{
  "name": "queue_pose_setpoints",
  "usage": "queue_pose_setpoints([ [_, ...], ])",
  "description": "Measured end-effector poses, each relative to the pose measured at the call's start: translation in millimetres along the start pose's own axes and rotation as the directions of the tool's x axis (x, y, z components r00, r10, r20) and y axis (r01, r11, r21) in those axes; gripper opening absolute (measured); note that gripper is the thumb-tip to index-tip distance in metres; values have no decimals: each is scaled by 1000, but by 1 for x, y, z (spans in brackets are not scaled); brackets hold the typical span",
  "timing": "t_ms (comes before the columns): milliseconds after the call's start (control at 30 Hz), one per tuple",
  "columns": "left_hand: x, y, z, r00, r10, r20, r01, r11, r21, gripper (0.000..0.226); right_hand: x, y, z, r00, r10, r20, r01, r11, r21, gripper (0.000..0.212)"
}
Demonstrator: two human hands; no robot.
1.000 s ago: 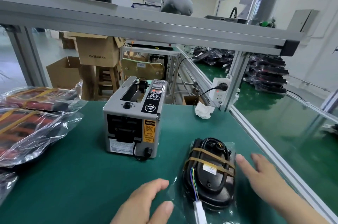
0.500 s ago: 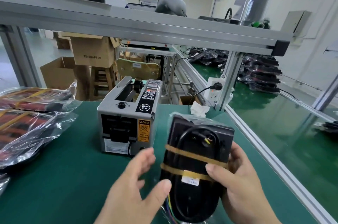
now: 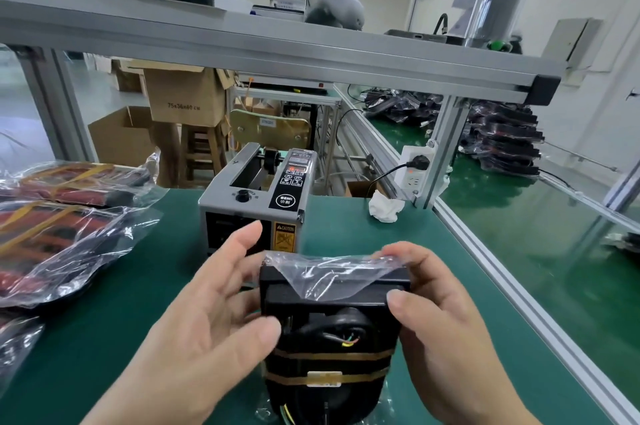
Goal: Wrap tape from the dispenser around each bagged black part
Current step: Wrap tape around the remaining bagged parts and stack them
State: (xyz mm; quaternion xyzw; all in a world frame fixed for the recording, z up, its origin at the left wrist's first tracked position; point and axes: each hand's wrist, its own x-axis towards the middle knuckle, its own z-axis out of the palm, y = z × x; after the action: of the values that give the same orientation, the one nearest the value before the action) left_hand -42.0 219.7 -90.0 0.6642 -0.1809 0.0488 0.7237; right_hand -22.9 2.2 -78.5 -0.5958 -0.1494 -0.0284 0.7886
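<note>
- The bagged black part (image 3: 332, 338) is up off the worktop (image 3: 121, 303), held just in front of the tape dispenser (image 3: 263, 196), on the person's side of it.
- The right hand (image 3: 440, 331) has the real grip. Its fingers curl over the part's far top edge, pinning the loose bag flap (image 3: 329, 272), and the thumb clamps the near face.
- The left hand (image 3: 207, 313) isn't really holding anything. Its fingers are spread and pretty straight, and only the thumb tip presses the part's left edge.
- Key bit for the next move: the dispenser's front sits straight beyond the part. The part's long axis runs from the person up toward the dispenser, flap end nearest it.
- The left hand is clearly closer to the dispenser, with its fingertips almost at the front face. My guess is that hand goes for the tape.
- Two tape bands (image 3: 329, 355) already cross the lower half. The flap end looks untaped.
- Compared with a second ago: the part was lying flat on the worktop, in front of the dispenser and to its right, with both hands off it.
- Half a second ago it was already lifted, face toward the person. Now it's turned so the upper end shows, with the bag folded over it.
</note>
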Motion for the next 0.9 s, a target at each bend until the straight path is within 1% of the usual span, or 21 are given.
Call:
queue_pose_setpoints([
  [67,4,9,1,1000,-10,-16,11,998,57,63,0,-9,9,998,14,-60,-15,999,-30,27],
  [133,7,16,3,1000,-24,-18,26,993,118,52,0,-17,17,991,4,-134,-14,997,-74,14],
  [167,8,21,4,999,-28,-21,31,989,147,47,0,-20,22,987,14,-157,-25,997,-70,8],
  [200,9,25,6,999,-20,-38,27,981,191,41,0,-22,25,984,37,-176,-48,997,-58,10],
  [233,11,29,7,998,-4,-66,21,969,246,37,0,-24,29,978,73,-194,-83,996,-43,17],
  [267,13,30,8,995,13,-100,17,953,301,38,0,-26,31,971,112,-210,-119,993,-19,24],
  [367,18,36,13,975,49,-217,35,929,368,35,-1,-30,38,956,193,-220,-180,981,80,25],
  [400,18,39,13,978,55,-202,27,924,382,38,-1,-31,41,951,202,-232,-186,978,90,25],
  [467,16,44,15,996,32,-86,3,923,384,54,-1,-31,42,943,204,-264,-181,978,106,24],
  [500,15,46,16,999,26,-47,-4,908,418,54,-1,-30,42,940,205,-273,-179,977,117,24],
  [533,15,46,17,997,55,-50,-24,875,484,44,-1,-31,43,937,210,-280,-182,975,124,24],
  [600,16,48,19,984,129,-123,-34,815,579,17,-1,-31,43,931,230,-282,-200,971,131,25],
  [633,17,52,20,984,124,-129,-23,803,595,13,-2,-32,44,929,234,-286,-206,970,127,26],
  [700,16,56,21,994,77,-76,-11,771,636,18,-1,-32,44,926,230,-301,-201,972,123,26],
  [767,17,59,20,995,85,-59,-20,721,692,19,-1,-31,41,926,228,-302,-196,972,134,29],
  [800,19,59,18,993,93,-70,-18,716,698,16,-1,-30,39,927,229,-298,-195,971,141,31],
  [833,21,59,17,993,79,-83,-2,737,676,15,-1,-30,39,927,235,-293,-200,969,144,32],
  [900,25,55,16,994,7,-107,58,809,585,14,-3,-29,39,937,230,-265,-202,971,127,29],
])
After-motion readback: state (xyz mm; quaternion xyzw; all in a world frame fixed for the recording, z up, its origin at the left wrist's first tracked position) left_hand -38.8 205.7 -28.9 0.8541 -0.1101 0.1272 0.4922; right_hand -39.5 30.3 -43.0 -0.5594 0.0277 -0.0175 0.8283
